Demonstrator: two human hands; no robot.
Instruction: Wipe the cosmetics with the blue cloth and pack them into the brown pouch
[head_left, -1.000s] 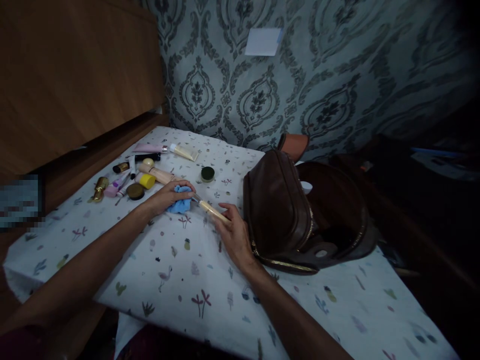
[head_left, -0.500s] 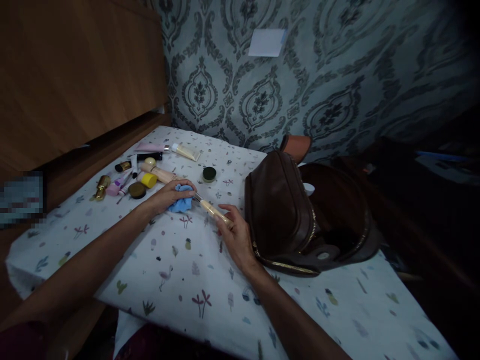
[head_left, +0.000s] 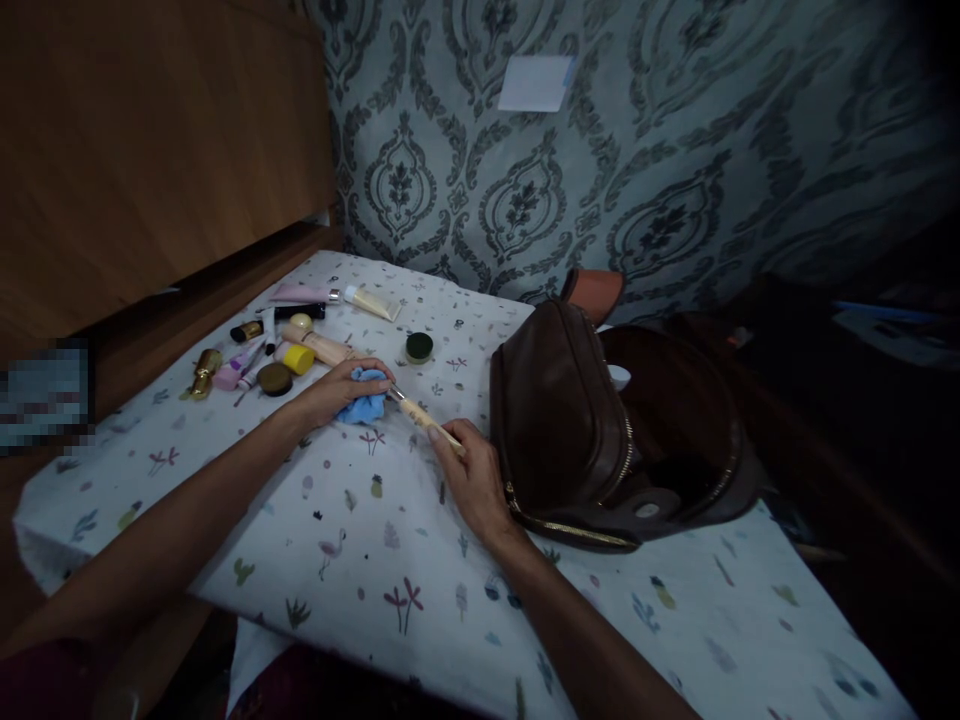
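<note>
A crumpled blue cloth (head_left: 364,406) is gripped in my left hand (head_left: 337,388), whose fingers are closed over it. One end of a makeup brush (head_left: 418,414) runs into the cloth, so its bristles are hidden. My right hand (head_left: 477,482) is closed around the pale handle, thumb lying along it. Silver metal shows on the brush close to my left fingertips. Just beyond my left hand lies a beige tube (head_left: 319,346). A small dark-lidded round jar (head_left: 418,347) stands a little farther back.
An unzipped brown leather bag (head_left: 555,420) sits right of my right hand. Several cosmetics lie at the left, among them a yellow-capped item (head_left: 299,360), a brown round compact (head_left: 274,379) and a cream tube (head_left: 373,303). A wooden cabinet (head_left: 165,150) borders the patterned tablecloth (head_left: 300,520).
My right fingers have closed further around the brush handle, where they were looser and partly lifted before. My left hand and the cloth are almost where they were.
</note>
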